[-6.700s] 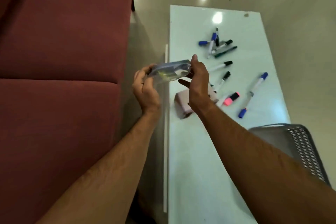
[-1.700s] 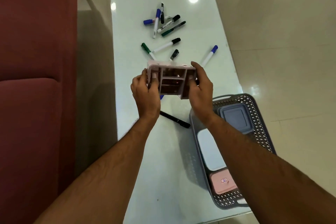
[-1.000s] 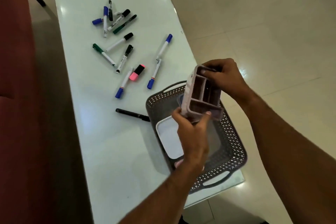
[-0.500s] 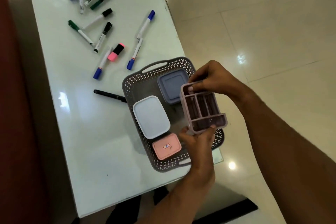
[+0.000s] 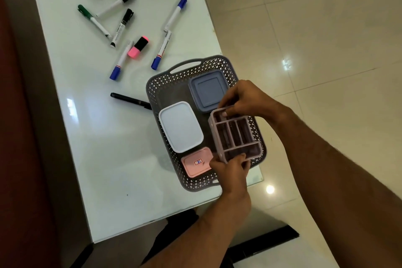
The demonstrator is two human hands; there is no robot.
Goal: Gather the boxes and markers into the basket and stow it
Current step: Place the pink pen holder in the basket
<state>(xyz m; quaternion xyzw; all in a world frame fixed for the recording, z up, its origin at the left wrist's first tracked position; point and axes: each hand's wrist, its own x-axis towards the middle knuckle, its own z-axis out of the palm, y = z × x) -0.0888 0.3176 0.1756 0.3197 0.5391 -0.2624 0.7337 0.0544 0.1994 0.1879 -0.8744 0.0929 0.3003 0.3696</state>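
Observation:
A grey perforated basket (image 5: pixel 167 81) sits at the near right edge of the white glass table (image 5: pixel 104 159). Inside lie a blue-grey lidded box (image 5: pixel 206 89), a white lidded box (image 5: pixel 180 126) and a small pink box (image 5: pixel 196 164). I hold a pink divided organizer box (image 5: pixel 236 135) low over the basket's right side. My left hand (image 5: pixel 231 169) grips its near end, and my right hand (image 5: pixel 245 98) pinches its far rim. Several markers (image 5: pixel 121 26) lie scattered on the far part of the table, with a black pen (image 5: pixel 130 100) just left of the basket.
A dark red sofa (image 5: pixel 13 137) runs along the left side. Shiny tiled floor (image 5: pixel 315 39) lies to the right of the table. The basket's right side overhangs the table's right edge. A pink highlighter (image 5: pixel 138 48) lies among the markers.
Both hands carried the pink organizer from over the table to the basket and lowered it towards the right side. The view swung right and down over the basket.

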